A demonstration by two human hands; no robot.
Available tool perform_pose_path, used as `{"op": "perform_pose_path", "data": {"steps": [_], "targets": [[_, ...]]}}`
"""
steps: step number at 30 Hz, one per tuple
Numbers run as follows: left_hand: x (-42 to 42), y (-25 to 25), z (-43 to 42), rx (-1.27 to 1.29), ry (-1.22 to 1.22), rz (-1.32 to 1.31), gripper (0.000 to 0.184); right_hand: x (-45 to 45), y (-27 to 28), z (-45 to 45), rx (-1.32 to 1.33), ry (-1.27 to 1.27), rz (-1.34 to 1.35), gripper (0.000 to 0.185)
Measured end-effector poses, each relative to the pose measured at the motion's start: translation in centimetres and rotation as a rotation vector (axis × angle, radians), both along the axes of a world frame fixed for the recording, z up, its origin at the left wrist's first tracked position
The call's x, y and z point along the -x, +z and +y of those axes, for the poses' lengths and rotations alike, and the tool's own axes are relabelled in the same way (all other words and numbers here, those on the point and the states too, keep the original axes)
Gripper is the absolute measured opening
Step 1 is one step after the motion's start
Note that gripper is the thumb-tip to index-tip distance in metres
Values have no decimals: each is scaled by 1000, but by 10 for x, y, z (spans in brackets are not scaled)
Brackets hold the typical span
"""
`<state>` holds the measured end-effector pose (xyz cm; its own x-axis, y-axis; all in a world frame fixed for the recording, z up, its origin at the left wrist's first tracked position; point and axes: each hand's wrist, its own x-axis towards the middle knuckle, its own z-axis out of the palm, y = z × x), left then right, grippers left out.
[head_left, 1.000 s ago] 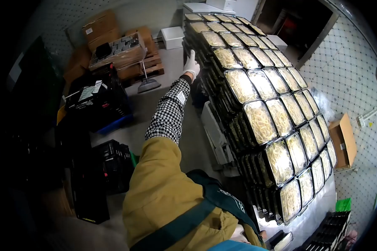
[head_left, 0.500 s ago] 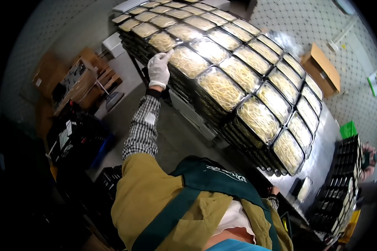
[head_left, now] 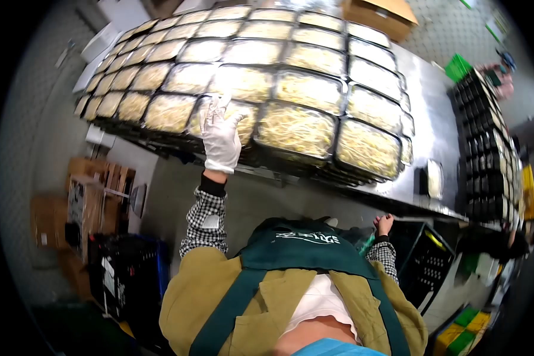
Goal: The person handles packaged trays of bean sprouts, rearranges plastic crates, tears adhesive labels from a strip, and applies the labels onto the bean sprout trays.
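Observation:
My left hand (head_left: 221, 135), in a white glove, reaches over the front edge of the stacked trays, its fingers spread on or just above a clear-lidded tray. Black trays of pale sprouts (head_left: 296, 130) stand in rows, several layers high, on a metal table (head_left: 424, 113). My right hand (head_left: 384, 224), bare, hangs low by the table's front edge with its fingers curled; whether it holds anything is too small to tell. A single tray (head_left: 434, 179) lies apart on the metal surface, right of the stacks.
Another row of stacked black trays (head_left: 486, 154) lines the table's right side. A black crate (head_left: 427, 255) stands below, right of me. Cardboard boxes (head_left: 50, 219) and dark crates (head_left: 121, 273) are at left. An open carton (head_left: 380, 16) is behind. People are at the far right.
The view has turned toward the table's right. My left hand has moved along the stacks toward their near right end, its fingers now over the lids. My right hand has come into clearer view.

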<state>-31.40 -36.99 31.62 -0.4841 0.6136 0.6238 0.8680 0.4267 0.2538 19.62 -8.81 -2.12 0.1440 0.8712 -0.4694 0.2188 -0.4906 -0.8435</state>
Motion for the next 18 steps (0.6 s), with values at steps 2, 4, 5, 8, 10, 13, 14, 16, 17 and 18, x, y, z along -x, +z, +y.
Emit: {"op": "perform_pose_path", "data": {"steps": [2,4,5,8,10,13,14,16,17,18], "targets": [[-44,19,29,27,-150,5,36,-9,10,-17,-4,-11,-13,44],[-66,17,50,248,-190,41,22,-16,27,-33,23,-27,1,42],[-69,11,58,256,-146,41,20,-19,32,-38,31,-54,39,41],[-89,15,83,252,-57,62,13,-35,40,-48,28,-69,67,37],[-117,25,102,164,-196,55,29,-45,47,-55,23,-76,76,36],[-161,30,137,320,-318,85,33,-57,58,-61,46,-58,123,35],[-164,16,148,364,-294,75,31,-61,69,-64,52,-54,138,35],[-177,6,164,366,-264,22,28,-71,81,-68,35,-5,148,35],[-192,13,169,367,-227,31,30,-77,87,-69,20,28,159,36],[-208,22,177,230,-310,61,33,-83,92,-73,-28,19,199,35]]}}
